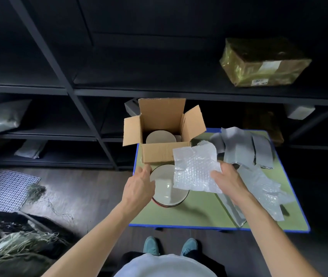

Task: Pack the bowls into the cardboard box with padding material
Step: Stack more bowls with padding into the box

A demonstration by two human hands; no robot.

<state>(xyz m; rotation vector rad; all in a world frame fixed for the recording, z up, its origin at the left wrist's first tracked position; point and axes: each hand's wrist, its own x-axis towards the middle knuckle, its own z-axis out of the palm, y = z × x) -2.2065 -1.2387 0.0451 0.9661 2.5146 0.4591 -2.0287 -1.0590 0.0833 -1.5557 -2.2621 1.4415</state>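
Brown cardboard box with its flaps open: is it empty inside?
No, a pale round bowl sits inside the open brown cardboard box, visible from above between its flaps.
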